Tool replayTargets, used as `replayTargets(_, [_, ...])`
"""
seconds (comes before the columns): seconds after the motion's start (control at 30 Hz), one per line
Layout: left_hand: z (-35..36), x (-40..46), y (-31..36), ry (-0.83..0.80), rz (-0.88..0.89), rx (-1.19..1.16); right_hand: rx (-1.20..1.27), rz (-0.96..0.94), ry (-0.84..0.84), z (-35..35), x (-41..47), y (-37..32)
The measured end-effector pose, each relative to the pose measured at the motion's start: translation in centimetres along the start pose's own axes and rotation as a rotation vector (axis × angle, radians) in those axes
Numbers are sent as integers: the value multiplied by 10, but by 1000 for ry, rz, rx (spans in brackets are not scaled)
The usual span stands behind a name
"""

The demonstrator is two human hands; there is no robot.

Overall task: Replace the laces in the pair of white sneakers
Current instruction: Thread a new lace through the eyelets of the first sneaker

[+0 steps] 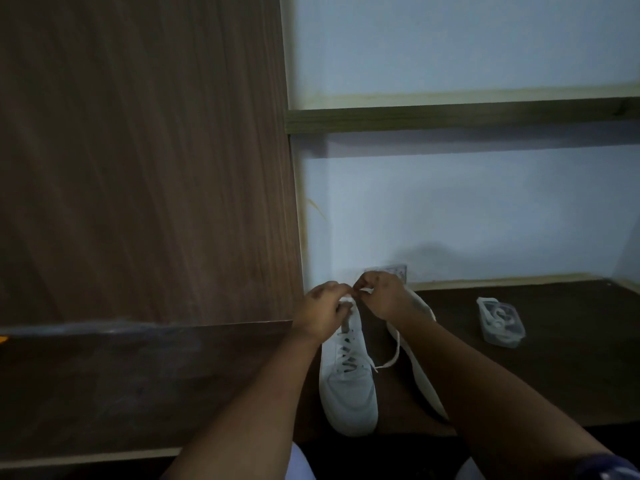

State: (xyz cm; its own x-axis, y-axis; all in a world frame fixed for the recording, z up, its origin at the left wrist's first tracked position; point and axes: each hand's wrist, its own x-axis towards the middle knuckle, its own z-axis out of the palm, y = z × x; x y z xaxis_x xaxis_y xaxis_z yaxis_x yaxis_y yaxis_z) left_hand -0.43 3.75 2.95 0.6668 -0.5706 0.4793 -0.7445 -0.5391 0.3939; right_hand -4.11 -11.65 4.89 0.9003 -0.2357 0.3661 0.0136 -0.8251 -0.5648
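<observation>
A white sneaker [348, 386] lies on the dark wooden shelf [540, 368], toe toward me, with a white lace [389, 358] crossed through its lower eyelets. My left hand [320, 308] and my right hand [379, 294] meet above its top eyelets, each pinching part of the lace. One loose lace end trails down to the right of the shoe. The second white sneaker [420, 355] lies just to the right, mostly hidden under my right forearm.
A small clear plastic packet [500, 322] holding white laces rests on the shelf to the right. A tall brown wooden panel [145, 161] stands close on the left. A pale wall and an upper shelf edge [460, 116] lie behind.
</observation>
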Motion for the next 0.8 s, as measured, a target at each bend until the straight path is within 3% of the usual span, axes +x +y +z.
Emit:
replayTargets(0.07, [4, 5, 4, 1, -66, 24, 4, 45, -13, 7, -1, 3])
replayTargets(0.13, [6, 7, 9, -30, -266, -57, 51, 134, 55, 14, -3, 6])
replayTargets(0.23, [4, 5, 13, -159, -806, -756, 187, 253, 198, 14, -12, 8])
replayTargets(0.3, [3, 2, 13, -135, -947, -1084, 313, 227, 38, 7, -20, 5])
replayTargets(0.37, [2, 4, 12, -90, -949, -1183, 380, 150, -155, 1, -29, -4])
replayTargets(0.43, [2, 5, 15, -92, -888, -1073, 298, 96, -142, 1, -33, -7])
replayTargets(0.5, [1, 3, 15, -134, -791, -930, 351, 159, -145, 1, -34, -8])
replayTargets(0.63, [4, -3, 6, -140, -625, -703, 977, 460, -261, -29, -31, -7])
replayTargets(0.73, [2, -6, -7, -54, -622, -620, 1279, 502, -30, -66, -27, 12])
replayTargets(0.8, [-2, -10, -11, -79, -618, -660, 1197, 441, 144, -78, -26, 25])
